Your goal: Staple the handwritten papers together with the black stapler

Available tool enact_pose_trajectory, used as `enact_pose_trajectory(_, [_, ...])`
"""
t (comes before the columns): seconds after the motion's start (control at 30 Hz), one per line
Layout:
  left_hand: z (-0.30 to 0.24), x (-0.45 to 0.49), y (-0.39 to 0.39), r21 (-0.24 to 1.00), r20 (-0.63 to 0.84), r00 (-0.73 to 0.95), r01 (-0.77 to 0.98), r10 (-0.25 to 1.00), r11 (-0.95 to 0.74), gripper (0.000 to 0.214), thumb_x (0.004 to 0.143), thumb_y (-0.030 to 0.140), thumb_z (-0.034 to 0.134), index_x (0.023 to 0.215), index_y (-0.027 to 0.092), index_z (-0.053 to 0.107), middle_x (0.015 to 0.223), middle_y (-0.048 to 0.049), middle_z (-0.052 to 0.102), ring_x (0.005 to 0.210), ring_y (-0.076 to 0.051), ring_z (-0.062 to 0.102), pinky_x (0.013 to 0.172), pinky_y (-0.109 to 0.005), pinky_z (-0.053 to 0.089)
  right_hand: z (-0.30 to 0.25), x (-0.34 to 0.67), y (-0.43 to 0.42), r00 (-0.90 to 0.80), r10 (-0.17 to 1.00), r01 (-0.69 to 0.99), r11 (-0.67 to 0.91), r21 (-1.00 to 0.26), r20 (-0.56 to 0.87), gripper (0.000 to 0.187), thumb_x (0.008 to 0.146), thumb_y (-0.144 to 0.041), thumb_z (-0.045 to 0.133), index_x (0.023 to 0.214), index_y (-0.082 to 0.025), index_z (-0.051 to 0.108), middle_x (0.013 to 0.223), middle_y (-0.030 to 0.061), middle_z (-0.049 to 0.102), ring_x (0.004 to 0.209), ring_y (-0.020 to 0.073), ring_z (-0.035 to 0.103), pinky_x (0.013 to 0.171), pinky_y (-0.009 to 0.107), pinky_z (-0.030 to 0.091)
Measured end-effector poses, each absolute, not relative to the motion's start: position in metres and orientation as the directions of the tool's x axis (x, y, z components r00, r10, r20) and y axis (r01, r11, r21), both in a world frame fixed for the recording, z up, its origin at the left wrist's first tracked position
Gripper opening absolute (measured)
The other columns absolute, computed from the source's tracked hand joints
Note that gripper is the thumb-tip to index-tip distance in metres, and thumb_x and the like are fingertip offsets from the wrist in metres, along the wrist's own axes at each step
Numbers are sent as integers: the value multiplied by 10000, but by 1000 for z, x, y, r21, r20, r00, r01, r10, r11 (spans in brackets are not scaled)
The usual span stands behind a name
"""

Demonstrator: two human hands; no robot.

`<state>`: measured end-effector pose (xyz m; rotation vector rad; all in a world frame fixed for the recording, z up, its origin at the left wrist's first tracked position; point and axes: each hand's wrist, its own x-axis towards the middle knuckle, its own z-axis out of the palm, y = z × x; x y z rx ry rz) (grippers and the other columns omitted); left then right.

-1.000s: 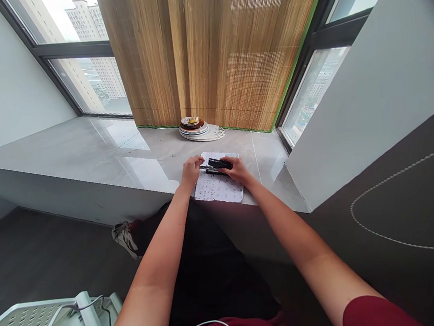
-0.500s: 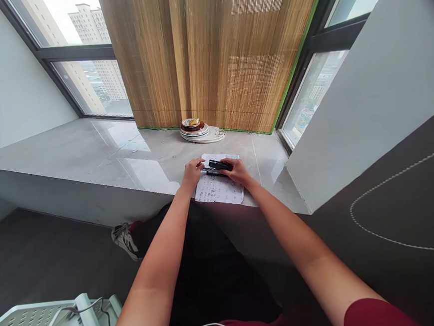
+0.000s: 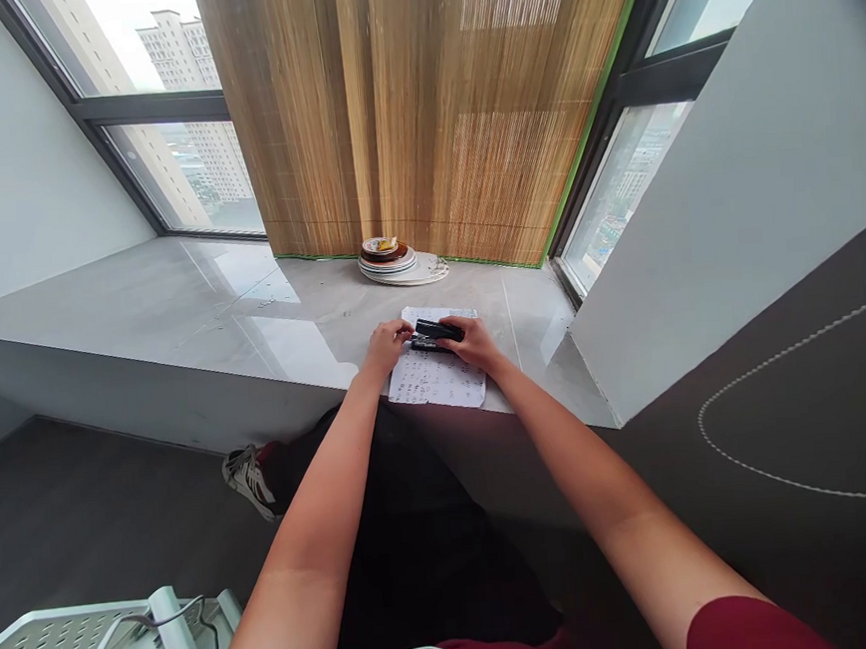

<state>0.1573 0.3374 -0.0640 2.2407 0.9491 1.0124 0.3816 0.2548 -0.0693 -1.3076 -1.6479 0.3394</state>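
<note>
Both hands on black plastic stapler (image 3: pixel 437 330), near grey stone worktop (image 3: pixel 177 305) front edge.
Right hand (image 3: pixel 475 343) closed round it; left hand (image 3: pixel 384 348) half-curled at its left tip, grip unclear. Long axis left-right, above white printed sheet (image 3: pixel 438 384).

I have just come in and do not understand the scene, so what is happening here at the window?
A person sits at a grey stone ledge by the window. The right hand holds a black stapler over a printed sheet of paper lying at the ledge's near edge. The left hand is at the stapler's front end; whether it grips it is unclear. A stack of plates stands farther back, before the bamboo blind.
</note>
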Motion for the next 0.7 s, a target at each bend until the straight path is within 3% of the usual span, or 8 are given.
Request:
enact_pose_trajectory(0.2, [-58,153,334,747,431,476,288,767,-599,147,888,195,613,925,228,752,939,-41,783,950,-239,720,945,-379,521,-66,381,252,39,858,591,394,-704,513,358,770,-351,802,1096,-205,795,996,58,797,907,268,735,871,401,574])
enact_pose_trajectory(0.7, [-60,148,335,760,420,410,328,809,-561,99,822,213,705,830,238,801,919,-40,817,941,-251,745,952,-401,561,-63,379,251,47,863,597,379,-707,503,370,766,-313,814,1119,-204,792,1070,73,806,997,286,751,968,435,575])
